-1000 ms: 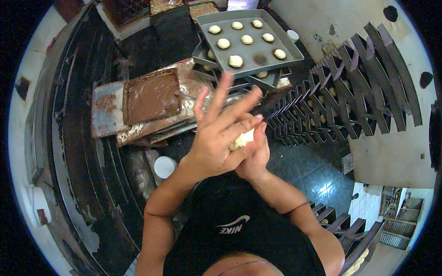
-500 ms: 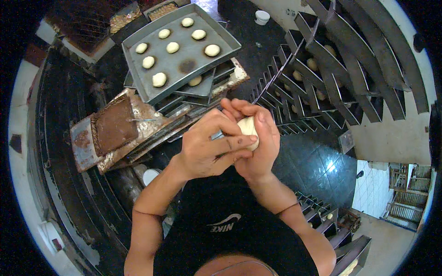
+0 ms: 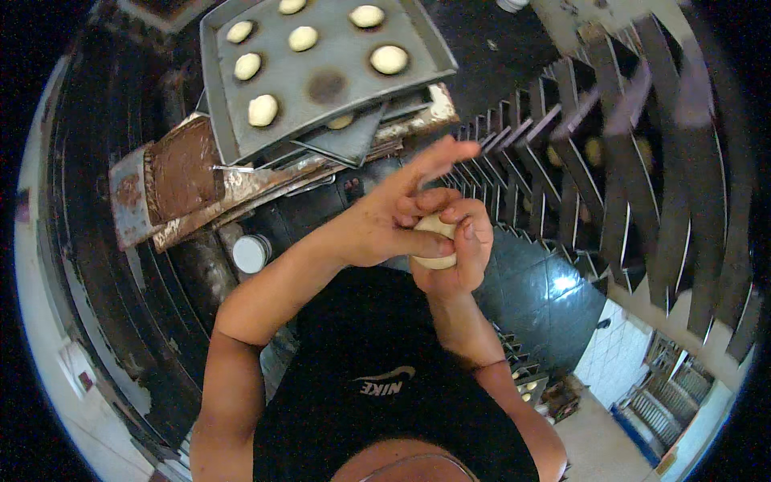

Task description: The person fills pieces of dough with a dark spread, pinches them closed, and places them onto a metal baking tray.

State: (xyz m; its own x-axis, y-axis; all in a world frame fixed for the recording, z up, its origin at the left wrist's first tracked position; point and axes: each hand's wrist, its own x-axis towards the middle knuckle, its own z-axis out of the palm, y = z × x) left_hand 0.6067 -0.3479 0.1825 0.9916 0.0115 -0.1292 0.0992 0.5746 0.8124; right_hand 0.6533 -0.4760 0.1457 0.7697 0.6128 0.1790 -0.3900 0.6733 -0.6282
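Observation:
A pale, round dough ball (image 3: 434,255) sits between my two hands in front of my chest. My right hand (image 3: 470,255) cups it from the right side, fingers curled over its top. My left hand (image 3: 377,221) lays its thumb across the front of the ball, while some of its fingers stretch up and away; the ball's back is hidden by the fingers. Beyond my hands is a grey metal baking tray (image 3: 283,68) with several spaced dough balls and a dark round stain on its bare surface.
Under the tray, another metal tray (image 3: 353,136) rests on a worn stand. A shallow brown-surfaced pan (image 3: 185,173) lies left of it, above a white lidded bucket (image 3: 251,253). Tall racks of metal trays (image 3: 618,177) rise on the right, over a dark tiled floor (image 3: 522,285).
My left hand's fingers have opened outward from around the dough ball, its thumb staying on it. My right fingers have curled over the ball. The view has shifted, bringing the right-hand racks closer.

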